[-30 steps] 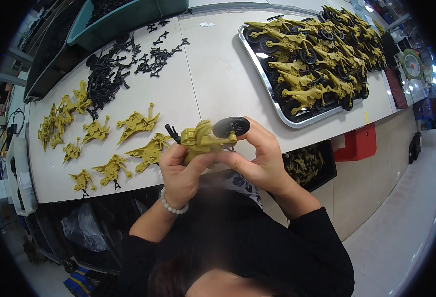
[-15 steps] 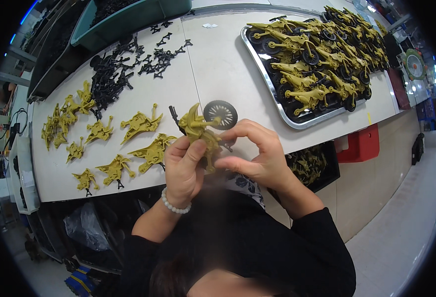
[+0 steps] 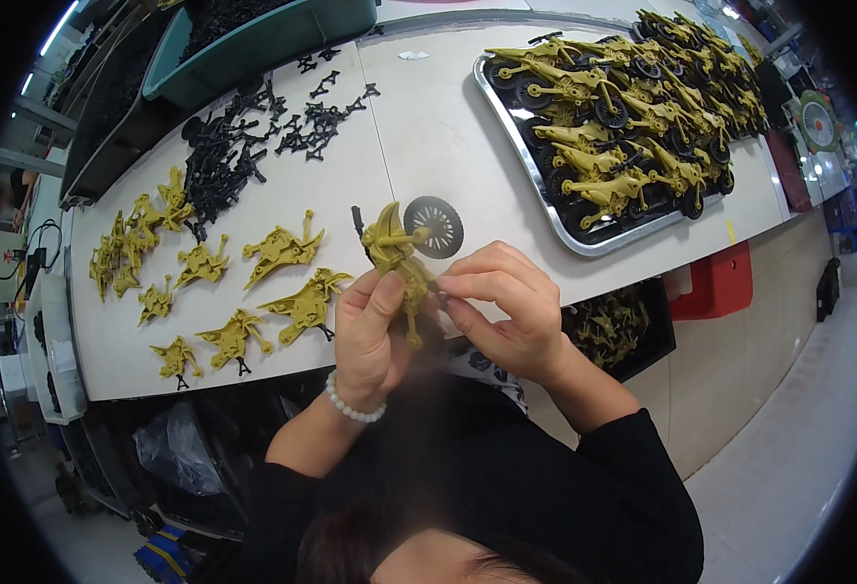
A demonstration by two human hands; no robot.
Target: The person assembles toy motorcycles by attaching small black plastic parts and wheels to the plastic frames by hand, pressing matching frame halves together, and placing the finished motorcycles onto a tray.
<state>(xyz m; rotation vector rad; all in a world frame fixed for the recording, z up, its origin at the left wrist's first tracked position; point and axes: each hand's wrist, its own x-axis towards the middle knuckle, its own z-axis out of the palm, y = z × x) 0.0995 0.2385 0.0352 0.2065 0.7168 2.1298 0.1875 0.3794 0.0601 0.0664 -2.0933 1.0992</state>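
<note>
My left hand (image 3: 365, 331) grips a yellow toy motorcycle (image 3: 388, 245) above the table's near edge, thumb pressed on its side. One black spoked wheel (image 3: 434, 227) is on the toy, and a black handlebar (image 3: 357, 222) sticks out on its left. At the toy's right side, my right hand (image 3: 516, 316) closes thumb and forefinger on a small dark part; its exact shape is mostly hidden by the fingers. To the left of my hands lie several yellow toy motorcycle bodies (image 3: 284, 248), some with small black pieces at their lower ends.
Small black parts (image 3: 219, 165) lie heaped on the table at the back left, below a green bin (image 3: 253, 54). A metal-rimmed tray (image 3: 518, 151) piled with wheeled yellow toys stands at the right. Below the table edge are a red container (image 3: 711, 285) and a black box (image 3: 657, 341).
My right thumb and forefinger have come together at the toy's side; they were spread apart before. The toy and both hands have shifted slightly within the view.
</note>
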